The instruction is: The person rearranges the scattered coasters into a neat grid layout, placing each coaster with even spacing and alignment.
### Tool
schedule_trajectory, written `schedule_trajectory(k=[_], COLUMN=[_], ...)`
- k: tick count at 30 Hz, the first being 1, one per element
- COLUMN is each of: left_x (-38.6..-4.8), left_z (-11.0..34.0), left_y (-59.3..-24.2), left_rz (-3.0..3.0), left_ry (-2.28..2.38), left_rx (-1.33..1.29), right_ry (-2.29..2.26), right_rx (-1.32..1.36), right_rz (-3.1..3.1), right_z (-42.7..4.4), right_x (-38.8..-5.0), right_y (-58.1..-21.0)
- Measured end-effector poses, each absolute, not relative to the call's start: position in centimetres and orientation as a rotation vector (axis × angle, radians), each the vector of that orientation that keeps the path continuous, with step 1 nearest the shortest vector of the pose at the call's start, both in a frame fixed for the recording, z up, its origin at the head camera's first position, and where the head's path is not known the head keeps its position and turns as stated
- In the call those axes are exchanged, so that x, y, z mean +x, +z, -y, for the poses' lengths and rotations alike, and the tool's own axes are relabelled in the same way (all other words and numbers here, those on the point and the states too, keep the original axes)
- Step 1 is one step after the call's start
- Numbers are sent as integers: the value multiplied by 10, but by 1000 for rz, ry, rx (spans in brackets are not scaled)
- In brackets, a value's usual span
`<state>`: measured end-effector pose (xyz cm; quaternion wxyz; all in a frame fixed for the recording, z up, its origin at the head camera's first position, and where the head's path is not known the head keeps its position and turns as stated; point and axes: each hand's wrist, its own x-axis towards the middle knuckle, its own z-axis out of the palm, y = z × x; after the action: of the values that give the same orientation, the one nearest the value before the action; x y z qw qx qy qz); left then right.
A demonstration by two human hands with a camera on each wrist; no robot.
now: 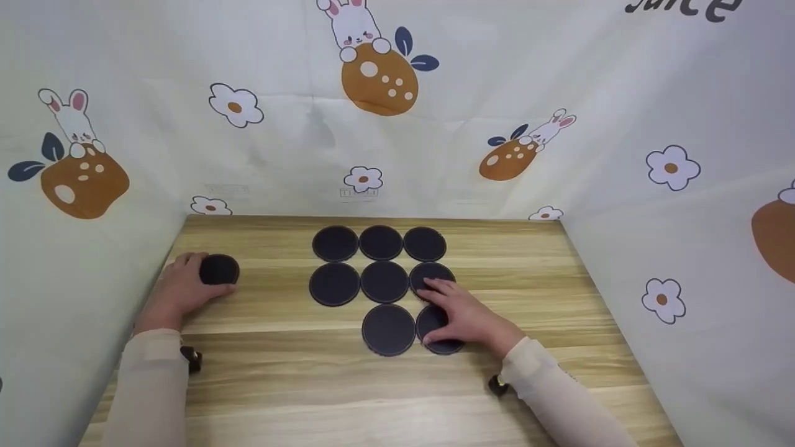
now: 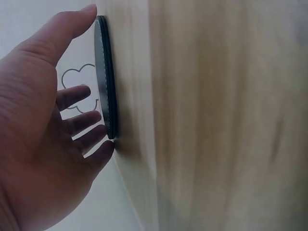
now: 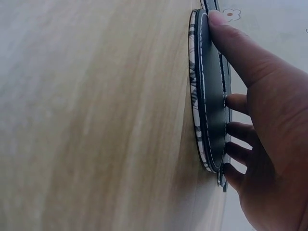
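Note:
At the left of the wooden table, my left hand [image 1: 180, 288] holds a round black coaster [image 1: 220, 271] by its edge, thumb on the near side and fingers on the far left. The left wrist view shows this coaster [image 2: 103, 77] as layered, lying flat on the table. My right hand [image 1: 466, 316] rests over the near right coaster [image 1: 431, 318] of a grid, fingers spread and fairly straight. Its thumb touches the near part, while the fingertips reach the coaster [image 1: 428, 273] behind. In the right wrist view, the coaster [image 3: 211, 96] has pale stitching and a patterned lower edge.
Several more black coasters lie flat in close rows: three at the back, three in the middle, two in front, including a front middle coaster [image 1: 388, 329]. Pale cloth walls [image 1: 286, 155] with rabbits and flowers border the wooden table [image 1: 279, 397] at the back and sides.

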<state>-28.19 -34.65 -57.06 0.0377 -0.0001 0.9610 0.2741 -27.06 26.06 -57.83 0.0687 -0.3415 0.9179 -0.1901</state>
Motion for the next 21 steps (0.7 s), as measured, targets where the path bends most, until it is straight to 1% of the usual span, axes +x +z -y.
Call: schedule_trajectory(k=[21], left_x=[-286], left_z=[346], left_y=[-572], left_rz=[-2998], left_ry=[749], left_rx=[40], right_ry=[-567], right_rx=[-1022], right_rz=[-2765], right_z=[-261], right_x=[-270], right_y=[-578])
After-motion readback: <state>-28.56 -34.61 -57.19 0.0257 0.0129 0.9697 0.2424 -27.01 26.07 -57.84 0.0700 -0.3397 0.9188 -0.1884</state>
